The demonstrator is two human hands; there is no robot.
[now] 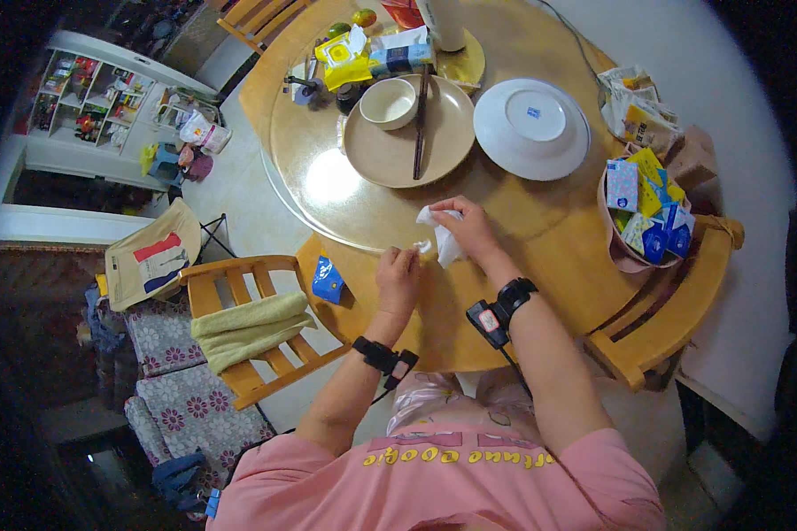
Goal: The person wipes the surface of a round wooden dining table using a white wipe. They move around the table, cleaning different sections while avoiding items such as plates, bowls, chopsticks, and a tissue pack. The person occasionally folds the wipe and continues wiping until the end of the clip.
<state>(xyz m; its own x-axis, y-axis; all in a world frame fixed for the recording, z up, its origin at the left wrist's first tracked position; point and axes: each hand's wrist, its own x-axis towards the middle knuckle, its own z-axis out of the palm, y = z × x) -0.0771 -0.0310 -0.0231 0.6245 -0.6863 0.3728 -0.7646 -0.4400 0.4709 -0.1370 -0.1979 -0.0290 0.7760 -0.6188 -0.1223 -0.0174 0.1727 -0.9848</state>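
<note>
Over the near part of the round wooden table (pixel 551 279), my right hand (pixel 473 231) pinches a crumpled white tissue (pixel 447 247) that hangs below its fingers. Close by on the left, my left hand (pixel 397 279) has its fingertips closed on a small white scrap (pixel 423 247), which looks like tissue. A narrow gap separates the scrap from the larger piece. Left of that hand, a small blue packet (pixel 327 280) lies at the table's edge. Beyond both hands is a beige plate (pixel 388 166) carrying a cream bowl (pixel 389 104) and dark chopsticks (pixel 420 133).
An upside-down white plate (pixel 531 149) lies right of the beige one. Behind sit a yellow wipes pack (pixel 343 58) and a blue-and-white pack (pixel 402 56). At right, a pink basket (pixel 621 249) holds several packets. Wooden chairs stand left (pixel 239 285) and right (pixel 687 318).
</note>
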